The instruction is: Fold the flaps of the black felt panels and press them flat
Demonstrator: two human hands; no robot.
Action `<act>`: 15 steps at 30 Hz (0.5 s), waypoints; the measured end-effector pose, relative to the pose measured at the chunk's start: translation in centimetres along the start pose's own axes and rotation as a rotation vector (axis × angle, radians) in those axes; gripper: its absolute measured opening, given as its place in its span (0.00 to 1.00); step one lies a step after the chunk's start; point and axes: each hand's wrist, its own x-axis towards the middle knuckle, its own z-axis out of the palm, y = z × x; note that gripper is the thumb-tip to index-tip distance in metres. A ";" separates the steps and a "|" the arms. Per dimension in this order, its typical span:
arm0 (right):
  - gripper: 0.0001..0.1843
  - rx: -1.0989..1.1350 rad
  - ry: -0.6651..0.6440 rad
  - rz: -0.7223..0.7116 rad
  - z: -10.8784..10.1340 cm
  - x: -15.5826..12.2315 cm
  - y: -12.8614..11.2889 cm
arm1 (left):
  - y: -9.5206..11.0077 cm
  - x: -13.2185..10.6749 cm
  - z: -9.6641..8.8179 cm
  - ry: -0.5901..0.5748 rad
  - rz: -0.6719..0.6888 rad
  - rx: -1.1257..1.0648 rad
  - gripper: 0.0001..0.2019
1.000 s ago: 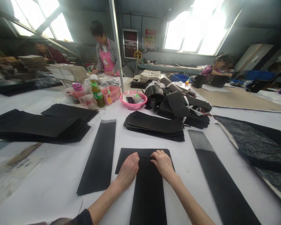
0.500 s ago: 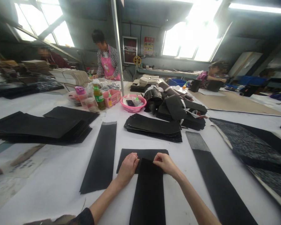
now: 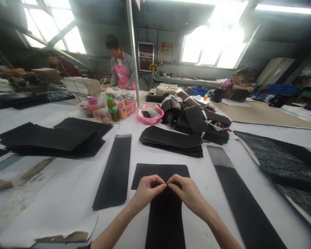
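Grip: left hand (image 3: 145, 191) and right hand (image 3: 188, 194), thumb and forefinger of each closed to a fine pinch, fingertips of the two hands meeting on the far end edge of the black strip (image 3: 166, 221); other fingers curled, nothing else held. Held item: the black strip, a long narrow piece running from the pinch back towards the person, flat on the table (image 3: 67, 193). Its far end lies over a wider black sheet (image 3: 155, 171), which shows just beyond and to either side of the pinch. Handling, as judged: thin, light and limp like paper or felt, matt and not slippery; likely to crease or fold rather than break, and to sag if lifted by one end. Best taken at an edge or corner with fingertips, both hands spreading the load. Outward from the grip: a similar long strip (image 3: 116, 169) to the left, another (image 3: 238, 193) to the right, a stack of black sheets (image 3: 172, 140) beyond, and a pink basin (image 3: 149, 115) farther off still.
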 end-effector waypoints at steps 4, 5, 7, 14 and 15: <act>0.07 -0.172 -0.013 -0.052 -0.2 -1.9 -2.1 | 2.3 -1.8 -0.1 -0.041 0.022 0.132 0.07; 0.06 -0.204 -0.011 -0.075 -0.3 -2.4 -2.7 | 2.8 -2.3 -0.1 -0.053 0.035 0.160 0.06; 0.06 -0.244 -0.007 -0.129 -0.3 -3.5 -3.7 | 3.9 -3.4 -0.2 -0.072 0.076 0.191 0.05; 0.07 -0.219 -0.018 -0.248 -1.7 -6.6 -5.5 | 6.3 -6.1 -1.0 -0.112 0.201 0.222 0.05; 0.07 -0.201 -0.024 -0.243 -1.9 -6.9 -5.5 | 6.4 -6.3 -1.1 -0.113 0.219 0.227 0.06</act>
